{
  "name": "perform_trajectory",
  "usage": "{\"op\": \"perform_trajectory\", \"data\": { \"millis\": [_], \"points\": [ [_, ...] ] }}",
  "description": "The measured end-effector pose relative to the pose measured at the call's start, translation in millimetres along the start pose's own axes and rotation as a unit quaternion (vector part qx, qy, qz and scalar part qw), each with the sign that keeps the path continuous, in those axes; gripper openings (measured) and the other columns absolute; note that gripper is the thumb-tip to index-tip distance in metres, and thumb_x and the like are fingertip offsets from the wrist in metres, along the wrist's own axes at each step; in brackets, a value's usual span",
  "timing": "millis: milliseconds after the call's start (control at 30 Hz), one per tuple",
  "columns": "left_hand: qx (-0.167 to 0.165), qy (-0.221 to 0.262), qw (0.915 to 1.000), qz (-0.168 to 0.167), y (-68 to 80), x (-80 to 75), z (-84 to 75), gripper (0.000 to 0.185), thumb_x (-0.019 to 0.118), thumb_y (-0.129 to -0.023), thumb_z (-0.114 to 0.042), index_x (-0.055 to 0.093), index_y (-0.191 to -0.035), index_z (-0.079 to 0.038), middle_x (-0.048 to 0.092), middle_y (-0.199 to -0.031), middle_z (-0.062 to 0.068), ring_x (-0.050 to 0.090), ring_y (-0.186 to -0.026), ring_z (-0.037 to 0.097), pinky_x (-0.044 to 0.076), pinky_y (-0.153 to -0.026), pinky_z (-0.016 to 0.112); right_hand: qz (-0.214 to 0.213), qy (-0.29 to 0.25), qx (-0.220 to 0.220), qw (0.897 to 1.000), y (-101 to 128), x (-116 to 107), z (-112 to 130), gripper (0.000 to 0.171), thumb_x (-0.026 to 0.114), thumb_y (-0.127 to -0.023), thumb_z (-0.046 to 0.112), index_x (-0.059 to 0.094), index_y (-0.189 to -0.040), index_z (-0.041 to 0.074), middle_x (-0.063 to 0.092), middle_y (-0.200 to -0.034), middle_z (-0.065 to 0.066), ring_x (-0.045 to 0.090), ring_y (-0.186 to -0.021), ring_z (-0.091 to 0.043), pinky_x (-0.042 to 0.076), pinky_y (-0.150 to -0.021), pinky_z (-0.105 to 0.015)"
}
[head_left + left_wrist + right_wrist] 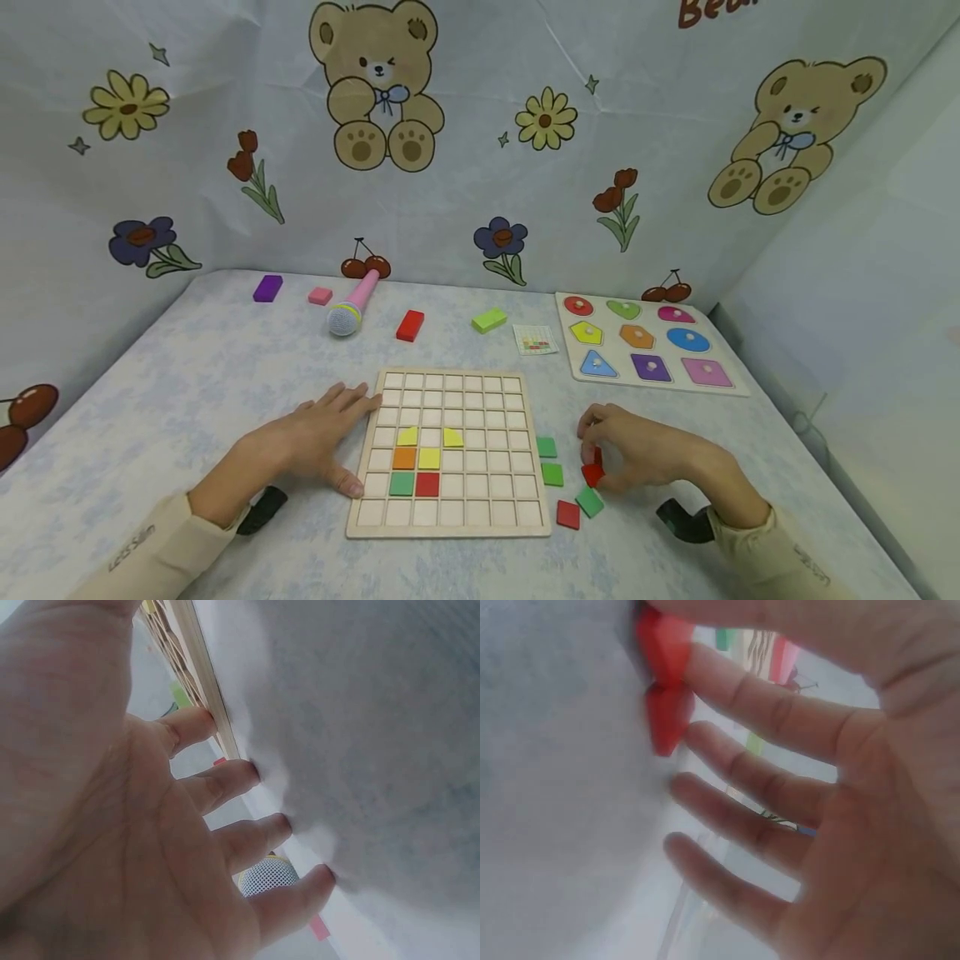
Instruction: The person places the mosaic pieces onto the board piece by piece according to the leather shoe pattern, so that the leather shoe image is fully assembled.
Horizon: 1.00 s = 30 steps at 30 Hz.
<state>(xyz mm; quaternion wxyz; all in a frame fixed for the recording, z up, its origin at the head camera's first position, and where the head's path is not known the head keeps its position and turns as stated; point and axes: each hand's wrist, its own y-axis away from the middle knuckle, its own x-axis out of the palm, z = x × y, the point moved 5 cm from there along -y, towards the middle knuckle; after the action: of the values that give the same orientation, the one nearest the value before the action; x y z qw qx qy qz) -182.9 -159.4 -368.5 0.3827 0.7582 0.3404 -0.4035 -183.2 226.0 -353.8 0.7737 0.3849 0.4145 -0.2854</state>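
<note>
A wooden grid board (449, 533) lies flat, with several small tiles in its cells, among them an orange tile (404, 458) and a teal-green tile (401, 483). My left hand (318, 437) rests at the board's left edge, fingers spread, thumb at the lower left corner area; its fingertips touch the tabletop in the left wrist view. Right of the board, my right hand (641, 446) has thumb and index finger on either side of a red tile (664, 645). A second red piece (667, 716) touches that tile, below the index fingertip. The other fingers are loosely bent.
Beside the board lie green tiles (552, 475) and a red tile (567, 514). Farther back are a toy microphone (352, 308), a red block (410, 326), a lime block (489, 320), a small pattern card (536, 339) and a knobbed shape puzzle (660, 342).
</note>
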Motion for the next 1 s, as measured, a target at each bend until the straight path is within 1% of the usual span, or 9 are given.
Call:
{"op": "perform_trajectory", "data": {
  "millis": [133,233,300,400,533,600,800,933,1000],
  "points": [
    [-0.001,-0.002,1.0000,0.001,-0.1,-0.9,0.0,0.124,0.085,-0.062,-0.062,0.027,-0.158,-0.012,0.017,-0.165,0.023,0.012,-0.150,0.052,0.019,-0.113,0.075,-0.016,0.020,-0.022,0.999,-5,-4,11,0.018,0.082,-0.082,0.030,0.066,-0.089,0.030,0.056,-0.112,0.008,0.051,-0.103,-0.015,0.054,-0.084,-0.030],
    [-0.004,-0.001,1.0000,0.003,-0.9,-0.9,0.5,0.124,0.085,-0.062,-0.062,0.026,-0.159,-0.012,0.016,-0.165,0.023,0.011,-0.150,0.051,0.018,-0.113,0.074,-0.017,0.016,-0.039,0.999,-13,-6,22,0.018,0.079,-0.084,0.027,0.066,-0.096,0.026,0.056,-0.099,0.010,0.054,-0.093,-0.013,0.052,-0.077,-0.025],
    [-0.005,0.000,1.0000,0.005,-1.4,-0.3,0.9,0.124,0.085,-0.062,-0.063,0.026,-0.159,-0.012,0.017,-0.165,0.023,0.011,-0.150,0.051,0.018,-0.113,0.075,-0.016,0.015,-0.051,0.998,-21,-6,31,0.018,0.078,-0.086,0.025,0.066,-0.099,0.023,0.057,-0.093,0.011,0.055,-0.088,-0.012,0.051,-0.075,-0.023],
    [-0.006,0.002,1.0000,0.006,-2.0,1.2,1.4,0.125,0.085,-0.062,-0.062,0.026,-0.159,-0.011,0.017,-0.165,0.023,0.011,-0.150,0.051,0.018,-0.113,0.075,-0.015,0.020,-0.066,0.998,-33,-6,46,0.018,0.078,-0.087,0.027,0.066,-0.099,0.022,0.059,-0.088,0.009,0.056,-0.084,-0.012,0.050,-0.073,-0.023],
    [-0.005,0.001,1.0000,0.005,-2.0,3.1,0.7,0.125,0.086,-0.062,-0.062,0.026,-0.159,-0.011,0.018,-0.165,0.023,0.012,-0.150,0.051,0.019,-0.112,0.075,-0.021,0.037,-0.092,0.995,-47,-4,67,0.020,0.078,-0.087,0.033,0.066,-0.099,0.022,0.061,-0.085,0.009,0.058,-0.082,-0.012,0.049,-0.073,-0.022],
    [-0.004,-0.001,1.0000,0.004,-1.6,3.4,0.2,0.125,0.086,-0.062,-0.062,0.027,-0.158,-0.011,0.018,-0.165,0.023,0.013,-0.150,0.051,0.019,-0.112,0.075,-0.025,0.046,-0.113,0.992,-52,-2,79,0.020,0.077,-0.088,0.035,0.066,-0.099,0.022,0.062,-0.085,0.009,0.058,-0.081,-0.011,0.049,-0.071,-0.021],
    [-0.002,-0.006,1.0000,-0.002,-0.8,0.6,-0.1,0.124,0.085,-0.062,-0.063,0.027,-0.158,-0.011,0.018,-0.165,0.023,0.013,-0.150,0.051,0.020,-0.112,0.075,-0.036,0.111,-0.178,0.977,-65,5,113,0.022,0.075,-0.091,0.036,0.066,-0.104,0.020,0.061,-0.089,0.010,0.053,-0.081,-0.005,0.049,-0.074,-0.019],
    [0.002,-0.006,1.0000,-0.005,-0.5,-0.4,0.2,0.124,0.085,-0.062,-0.063,0.027,-0.158,-0.010,0.019,-0.165,0.023,0.013,-0.150,0.052,0.020,-0.112,0.075,-0.028,0.132,-0.207,0.969,-70,13,130,0.020,0.074,-0.091,0.034,0.067,-0.104,0.020,0.060,-0.090,0.013,0.051,-0.082,-0.002,0.047,-0.076,-0.018],
    [0.004,-0.008,0.9999,-0.006,-0.5,-0.5,0.4,0.124,0.084,-0.062,-0.064,0.027,-0.158,-0.010,0.019,-0.164,0.023,0.014,-0.149,0.052,0.020,-0.112,0.074,-0.022,0.139,-0.219,0.966,-73,17,136,0.019,0.073,-0.092,0.033,0.067,-0.104,0.020,0.060,-0.088,0.014,0.051,-0.080,-0.002,0.046,-0.075,-0.017]
  ]
}}
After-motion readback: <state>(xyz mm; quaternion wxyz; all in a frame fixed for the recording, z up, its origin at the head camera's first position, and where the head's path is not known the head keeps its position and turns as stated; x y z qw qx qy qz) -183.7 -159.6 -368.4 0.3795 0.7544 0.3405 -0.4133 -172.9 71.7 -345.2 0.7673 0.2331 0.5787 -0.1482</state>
